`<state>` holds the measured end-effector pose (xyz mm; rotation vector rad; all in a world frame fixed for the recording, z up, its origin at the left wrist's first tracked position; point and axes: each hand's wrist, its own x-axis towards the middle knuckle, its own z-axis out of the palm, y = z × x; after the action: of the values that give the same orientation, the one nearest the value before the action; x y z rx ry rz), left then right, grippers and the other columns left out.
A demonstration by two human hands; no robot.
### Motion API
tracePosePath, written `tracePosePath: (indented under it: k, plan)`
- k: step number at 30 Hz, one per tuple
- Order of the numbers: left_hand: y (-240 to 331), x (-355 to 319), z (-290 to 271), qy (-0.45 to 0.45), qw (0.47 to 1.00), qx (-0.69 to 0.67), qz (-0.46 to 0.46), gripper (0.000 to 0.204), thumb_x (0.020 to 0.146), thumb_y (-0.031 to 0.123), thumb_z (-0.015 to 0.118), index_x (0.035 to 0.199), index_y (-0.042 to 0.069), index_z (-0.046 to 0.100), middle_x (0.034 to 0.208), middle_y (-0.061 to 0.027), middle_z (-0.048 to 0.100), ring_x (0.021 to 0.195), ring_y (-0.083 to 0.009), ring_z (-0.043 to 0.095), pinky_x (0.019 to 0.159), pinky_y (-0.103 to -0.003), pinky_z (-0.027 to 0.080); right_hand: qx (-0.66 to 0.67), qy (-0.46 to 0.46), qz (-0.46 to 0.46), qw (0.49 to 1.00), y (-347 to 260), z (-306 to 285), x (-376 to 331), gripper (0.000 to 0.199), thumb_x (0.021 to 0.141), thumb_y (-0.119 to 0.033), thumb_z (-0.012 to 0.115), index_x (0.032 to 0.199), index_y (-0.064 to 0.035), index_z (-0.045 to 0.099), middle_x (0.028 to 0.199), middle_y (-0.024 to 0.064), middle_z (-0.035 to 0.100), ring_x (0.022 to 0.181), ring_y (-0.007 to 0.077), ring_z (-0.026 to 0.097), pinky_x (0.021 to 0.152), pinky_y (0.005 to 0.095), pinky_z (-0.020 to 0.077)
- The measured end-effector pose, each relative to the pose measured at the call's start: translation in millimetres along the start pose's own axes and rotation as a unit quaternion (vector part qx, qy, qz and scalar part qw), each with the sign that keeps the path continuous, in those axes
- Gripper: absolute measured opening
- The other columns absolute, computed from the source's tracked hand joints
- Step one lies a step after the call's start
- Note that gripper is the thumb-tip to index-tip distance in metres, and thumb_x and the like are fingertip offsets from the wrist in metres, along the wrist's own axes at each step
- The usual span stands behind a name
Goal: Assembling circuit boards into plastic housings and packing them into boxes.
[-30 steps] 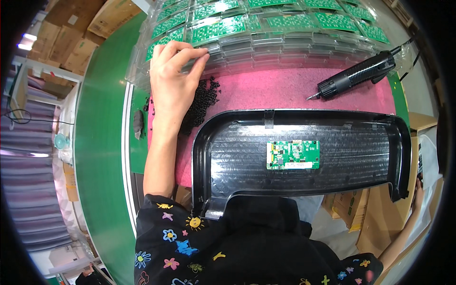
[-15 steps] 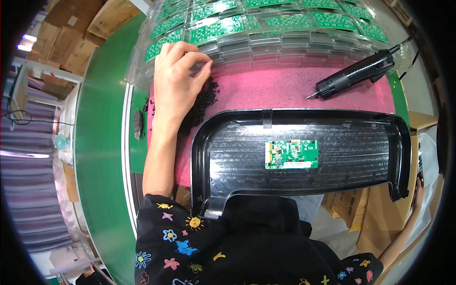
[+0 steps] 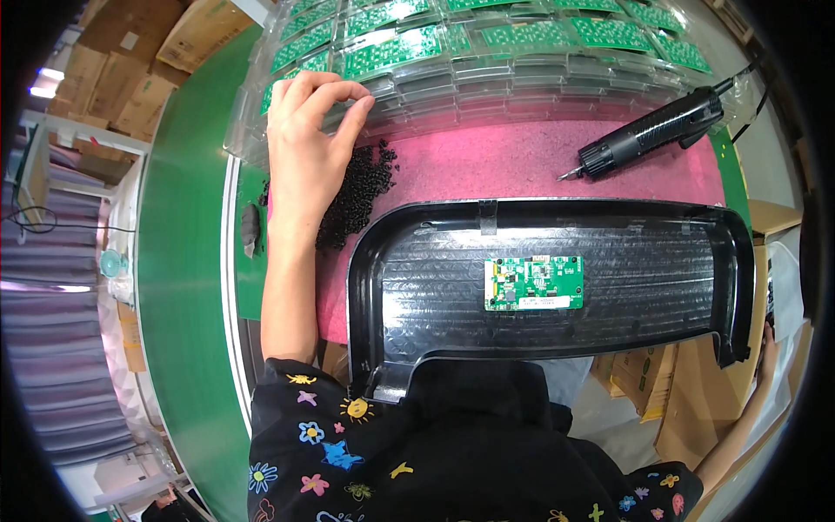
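My left hand is above the left end of the pink mat, beside a pile of small black screws. Its thumb and forefinger are pinched together; whatever is between them is too small to make out. At the far right my right hand reaches down by a white plastic bag, its fingers mostly hidden. In front of me rests a black plastic housing, hollow side up. A green circuit board lies inside it, near the middle.
A black electric screwdriver lies on the pink mat, bit pointing left. Clear plastic trays of green boards are stacked along the back. Cardboard boxes stand at the right, and a grey lump lies left of the mat.
My left hand has shifted slightly left, uncovering more of the screw pile. My right hand stays by the bag; the housing and board have hardly moved.
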<state>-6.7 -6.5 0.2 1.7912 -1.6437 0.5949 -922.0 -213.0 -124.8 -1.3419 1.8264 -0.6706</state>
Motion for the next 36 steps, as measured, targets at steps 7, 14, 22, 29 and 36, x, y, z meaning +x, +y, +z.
tracePosePath:
  k: [7,14,22,29,36]
  plan:
    - [1.0,-0.1,0.9,-0.017,1.000,0.008,-0.002,0.013,0.080,0.009,0.076,0.089,0.005,0.069,0.095,-0.0061,0.065,0.094,-0.0251,0.057,0.084,-0.036,0.047,-0.013,0.038,-0.041,0.998,8.1,-2.7,0.1,0.059,0.098,-0.037,0.058,0.140,0.0032,0.047,0.135,0.0132,0.056,0.120,0.0243,0.054,0.104,0.0349,0.0405]
    - [-1.6,-0.7,1.8,-0.013,1.000,-0.008,0.002,0.015,0.076,0.010,0.078,0.087,0.009,0.068,0.092,-0.0033,0.062,0.093,-0.0259,0.055,0.084,-0.038,0.044,0.000,0.006,-0.015,1.000,-9.7,8.4,-7.5,0.058,0.098,-0.036,0.058,0.139,0.0032,0.048,0.134,0.0136,0.056,0.120,0.0243,0.054,0.104,0.0353,0.0405]
    - [-2.4,-1.8,2.2,0.001,1.000,-0.017,0.015,0.013,0.072,0.007,0.078,0.081,0.008,0.069,0.090,-0.0026,0.065,0.092,-0.0251,0.057,0.083,-0.037,0.046,0.027,-0.029,0.005,0.999,-11.0,7.4,-8.3,0.053,0.098,-0.035,0.057,0.135,0.0029,0.053,0.131,0.0148,0.059,0.120,0.0248,0.055,0.105,0.0360,0.0396]
    - [0.7,-1.4,2.6,0.036,0.997,-0.060,-0.012,0.014,0.070,0.005,0.078,0.081,0.008,0.069,0.088,-0.0027,0.064,0.090,-0.0242,0.057,0.081,-0.037,0.047,0.006,0.023,-0.004,1.000,-2.6,5.5,-5.5,0.048,0.100,-0.032,0.054,0.133,0.0028,0.056,0.128,0.0143,0.061,0.120,0.0241,0.055,0.105,0.0356,0.0391]
    - [0.9,-2.4,2.5,0.000,1.000,-0.011,0.013,0.014,0.070,0.006,0.078,0.081,0.009,0.071,0.088,-0.0018,0.064,0.093,-0.0240,0.057,0.082,-0.037,0.047,0.027,0.012,0.009,1.000,0.8,4.5,-1.9,0.046,0.100,-0.032,0.053,0.130,0.0024,0.058,0.127,0.0117,0.062,0.117,0.0211,0.056,0.104,0.0332,0.0400]
